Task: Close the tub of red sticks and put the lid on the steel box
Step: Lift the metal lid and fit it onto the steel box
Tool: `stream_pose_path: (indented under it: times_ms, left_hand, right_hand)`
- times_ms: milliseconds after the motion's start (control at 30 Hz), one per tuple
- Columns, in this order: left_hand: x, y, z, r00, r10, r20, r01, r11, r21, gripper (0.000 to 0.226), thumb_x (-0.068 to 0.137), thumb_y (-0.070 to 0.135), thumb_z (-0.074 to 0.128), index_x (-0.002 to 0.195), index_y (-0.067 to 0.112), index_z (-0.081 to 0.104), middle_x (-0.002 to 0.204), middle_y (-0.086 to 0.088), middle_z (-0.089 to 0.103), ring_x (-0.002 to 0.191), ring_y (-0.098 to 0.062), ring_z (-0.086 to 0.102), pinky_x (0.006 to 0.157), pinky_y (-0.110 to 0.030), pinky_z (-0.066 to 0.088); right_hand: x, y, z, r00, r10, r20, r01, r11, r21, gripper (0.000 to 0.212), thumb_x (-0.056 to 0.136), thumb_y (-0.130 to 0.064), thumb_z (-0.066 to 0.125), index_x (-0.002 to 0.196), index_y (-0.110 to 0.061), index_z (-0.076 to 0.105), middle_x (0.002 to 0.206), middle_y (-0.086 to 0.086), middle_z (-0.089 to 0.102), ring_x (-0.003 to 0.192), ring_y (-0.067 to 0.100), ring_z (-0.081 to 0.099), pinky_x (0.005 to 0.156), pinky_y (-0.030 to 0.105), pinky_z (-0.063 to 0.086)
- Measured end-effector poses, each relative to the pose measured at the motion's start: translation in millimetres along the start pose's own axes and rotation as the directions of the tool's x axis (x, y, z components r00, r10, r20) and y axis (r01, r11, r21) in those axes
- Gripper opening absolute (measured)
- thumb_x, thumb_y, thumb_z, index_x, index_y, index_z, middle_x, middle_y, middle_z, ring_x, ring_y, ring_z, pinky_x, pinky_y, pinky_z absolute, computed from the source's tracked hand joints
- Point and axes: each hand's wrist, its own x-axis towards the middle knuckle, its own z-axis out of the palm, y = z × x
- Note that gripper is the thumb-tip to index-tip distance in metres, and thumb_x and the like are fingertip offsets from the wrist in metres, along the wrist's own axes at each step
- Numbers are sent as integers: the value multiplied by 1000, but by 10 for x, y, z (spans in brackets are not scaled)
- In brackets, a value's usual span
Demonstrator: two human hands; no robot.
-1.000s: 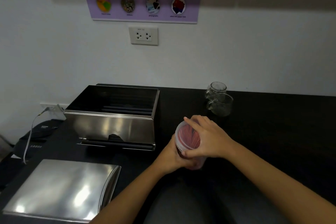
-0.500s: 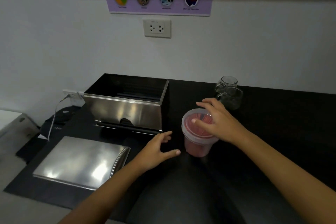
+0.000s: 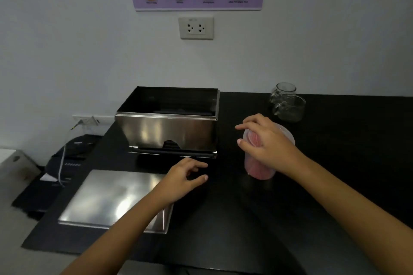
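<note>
The tub of red sticks (image 3: pixel 260 164) stands upright on the black table (image 3: pixel 335 163), to the right of the steel box (image 3: pixel 169 131) and apart from it. A clear cap seems to sit on top of the tub, but the right hand (image 3: pixel 266 140) covers most of it, so it is hard to tell if the cap is pushed all the way down. The right hand rests on the tub's top with its fingers spread out loose, not squeezing. So the first job looks done or almost done.

The steel box is still open on top, and its inside looks dark. Its flat steel lid (image 3: pixel 111 198) lies on the table in front of the box, a bit to the left. The left hand (image 3: pixel 183 176) is in front of the box, right by the near corner of the lid. It is open, its fingers are curled a little, and it holds nothing.

What is left, it seems, is to pick up the lid and set it on the box.

Behind the tub, by the wall, are two glass jars (image 3: pixel 288 102).
</note>
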Motion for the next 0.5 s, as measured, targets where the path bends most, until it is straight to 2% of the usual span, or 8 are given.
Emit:
stream_pose_path:
  times_ms: [100, 233, 300, 400, 500]
  left_hand:
    - [50, -189, -183, 995, 83, 48, -84, 996, 28, 30, 83, 18, 66, 112, 20, 62, 100, 8, 53, 96, -6, 56, 81, -2, 37]
    - [26, -425, -476, 980, 154, 127, -157, 988, 12, 25, 83, 18, 65, 108, 23, 64, 101, 9, 55, 97, -5, 56, 84, -2, 37]
    - [-21, -525, -618, 973, 167, 157, -164, 986, -32, 23, 83, 14, 65, 105, 24, 65, 101, 6, 57, 97, -9, 59, 86, -6, 40]
    - [-111, -658, -813, 967, 171, 190, -165, 985, -45, 22, 84, 13, 64, 105, 20, 66, 102, 3, 57, 96, -14, 61, 87, -12, 43]
    - [-190, -751, -945, 967, 167, 192, -164, 986, -29, 23, 85, 14, 63, 108, 15, 66, 103, 1, 57, 98, -16, 59, 89, -16, 43]
  right_hand:
    - [-16, -171, 118, 995, 51, -82, -54, 998, -36, 37, 85, -33, 54, 120, -23, 52, 123, -4, 44, 108, 0, 34, 88, 20, 26]
    - [-41, -463, 348, 970, 142, -196, -158, 985, -71, 37, 85, -30, 55, 120, -21, 52, 124, -2, 44, 108, -1, 34, 85, 10, 25]
    - [-49, -639, 490, 943, 207, -259, -226, 973, -46, 38, 84, -29, 56, 121, -21, 52, 126, 0, 43, 106, 3, 40, 85, 13, 29]
    - [-71, -878, 690, 900, 298, -317, -315, 949, 0, 40, 83, -28, 57, 122, -21, 50, 126, -1, 41, 94, 15, 52, 78, 17, 35]
    - [-101, -1043, 856, 886, 337, -318, -344, 938, 36, 42, 83, -26, 57, 123, -20, 48, 125, -1, 41, 92, 11, 50, 71, 21, 42]
